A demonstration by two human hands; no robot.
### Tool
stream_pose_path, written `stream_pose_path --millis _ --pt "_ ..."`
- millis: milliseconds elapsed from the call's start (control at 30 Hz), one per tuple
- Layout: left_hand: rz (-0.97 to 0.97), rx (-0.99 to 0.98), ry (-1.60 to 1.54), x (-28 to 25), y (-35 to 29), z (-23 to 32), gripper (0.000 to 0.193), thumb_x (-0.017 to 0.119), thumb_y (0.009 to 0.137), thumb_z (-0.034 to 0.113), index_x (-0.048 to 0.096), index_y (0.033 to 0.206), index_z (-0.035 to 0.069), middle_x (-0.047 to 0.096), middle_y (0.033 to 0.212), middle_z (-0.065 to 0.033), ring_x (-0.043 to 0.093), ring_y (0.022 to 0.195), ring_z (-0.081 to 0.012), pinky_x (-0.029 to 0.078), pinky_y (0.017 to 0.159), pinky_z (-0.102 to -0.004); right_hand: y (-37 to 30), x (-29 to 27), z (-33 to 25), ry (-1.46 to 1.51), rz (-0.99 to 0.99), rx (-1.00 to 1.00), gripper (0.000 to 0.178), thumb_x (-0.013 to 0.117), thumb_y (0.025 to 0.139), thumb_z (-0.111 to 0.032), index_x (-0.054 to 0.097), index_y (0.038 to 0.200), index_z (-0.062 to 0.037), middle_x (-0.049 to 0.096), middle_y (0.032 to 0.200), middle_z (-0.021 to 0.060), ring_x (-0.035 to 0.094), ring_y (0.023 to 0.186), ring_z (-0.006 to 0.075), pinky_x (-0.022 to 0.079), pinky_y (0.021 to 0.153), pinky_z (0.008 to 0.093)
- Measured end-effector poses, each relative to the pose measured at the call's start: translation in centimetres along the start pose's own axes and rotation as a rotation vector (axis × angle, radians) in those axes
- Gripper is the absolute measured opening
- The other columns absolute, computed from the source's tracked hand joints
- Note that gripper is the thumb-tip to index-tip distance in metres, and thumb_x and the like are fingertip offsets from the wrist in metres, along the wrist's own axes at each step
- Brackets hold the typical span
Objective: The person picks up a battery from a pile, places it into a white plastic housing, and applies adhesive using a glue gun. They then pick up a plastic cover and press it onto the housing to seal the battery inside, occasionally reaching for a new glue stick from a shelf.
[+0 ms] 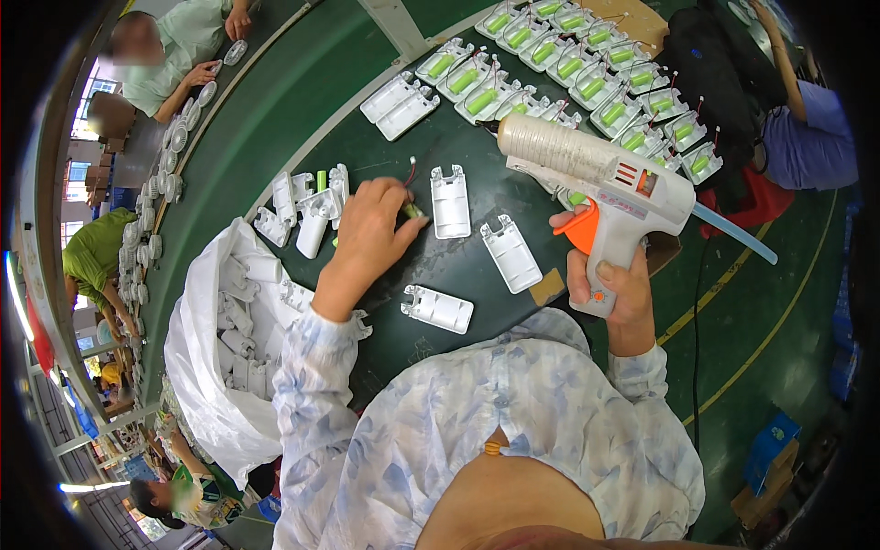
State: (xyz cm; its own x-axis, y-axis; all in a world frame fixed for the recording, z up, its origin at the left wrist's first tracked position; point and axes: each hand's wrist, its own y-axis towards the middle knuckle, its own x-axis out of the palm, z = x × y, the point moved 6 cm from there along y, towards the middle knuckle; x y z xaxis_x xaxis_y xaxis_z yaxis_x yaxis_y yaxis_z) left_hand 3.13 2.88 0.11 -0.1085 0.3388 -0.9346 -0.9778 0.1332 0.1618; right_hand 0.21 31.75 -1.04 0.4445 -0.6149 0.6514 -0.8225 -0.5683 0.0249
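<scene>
My right hand is wrapped round the grip of a white hot glue gun, fingers by its orange trigger. A pale blue glue stick sticks out of the gun's back, and its nozzle points left. Between thumb and fingers, my left hand pinches a green battery with a short wire, largely covered by the fingers. Right beside it lies an open white plastic shell. Two more such shells, one to the right and one nearer me, rest on the dark green table.
Rows of white shells with green batteries fill the far right. An empty-looking shell pair lies left of them. At left stand a white sack of shells and a small pile. A black cable hangs at right. Several people work nearby.
</scene>
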Motion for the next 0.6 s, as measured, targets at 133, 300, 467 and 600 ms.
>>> stream_pose_path --millis 133,300,467,600 --pt "0.000 -0.050 0.102 -1.7 -3.4 -0.1 0.031 0.081 0.070 0.021 0.068 0.090 0.002 0.064 0.106 -0.0102 0.059 0.094 -0.0306 0.047 0.080 -0.0437 0.7 0.2 -0.1 -0.013 0.019 0.012 0.066 0.063 0.082 -0.019 0.040 0.138 0.0054 0.051 0.133 0.0300 0.056 0.058 0.0151 0.047 0.052 0.0270" --pt "0.132 -0.129 0.239 -5.0 -4.7 2.4 0.028 0.081 0.070 0.014 0.068 0.091 0.001 0.065 0.103 -0.0137 0.062 0.094 -0.0330 0.049 0.078 -0.0432 0.7 0.8 -0.2 -0.032 -0.004 0.005 0.065 0.063 0.081 -0.019 0.040 0.137 0.0058 0.052 0.133 0.0287 0.056 0.059 0.0150 0.047 0.053 0.0273" --pt "0.019 0.040 -0.095 -1.6 -1.3 8.4 0.033 0.079 0.074 0.017 0.067 0.103 0.006 0.064 0.094 -0.0106 0.061 0.086 -0.0297 0.048 0.072 -0.0397 0.8 1.1 0.4 -0.025 0.000 -0.003 0.066 0.064 0.082 -0.019 0.040 0.138 0.0059 0.051 0.134 0.0291 0.056 0.059 0.0149 0.047 0.054 0.0270" --pt "0.031 0.076 0.034 1.2 -0.5 9.4 0.042 0.078 0.075 0.031 0.066 0.106 0.006 0.062 0.091 -0.0084 0.056 0.087 -0.0277 0.043 0.074 -0.0400 -0.1 1.0 -0.3 -0.013 0.013 -0.029 0.067 0.064 0.083 -0.019 0.038 0.139 0.0073 0.050 0.135 0.0297 0.056 0.060 0.0142 0.046 0.054 0.0269"
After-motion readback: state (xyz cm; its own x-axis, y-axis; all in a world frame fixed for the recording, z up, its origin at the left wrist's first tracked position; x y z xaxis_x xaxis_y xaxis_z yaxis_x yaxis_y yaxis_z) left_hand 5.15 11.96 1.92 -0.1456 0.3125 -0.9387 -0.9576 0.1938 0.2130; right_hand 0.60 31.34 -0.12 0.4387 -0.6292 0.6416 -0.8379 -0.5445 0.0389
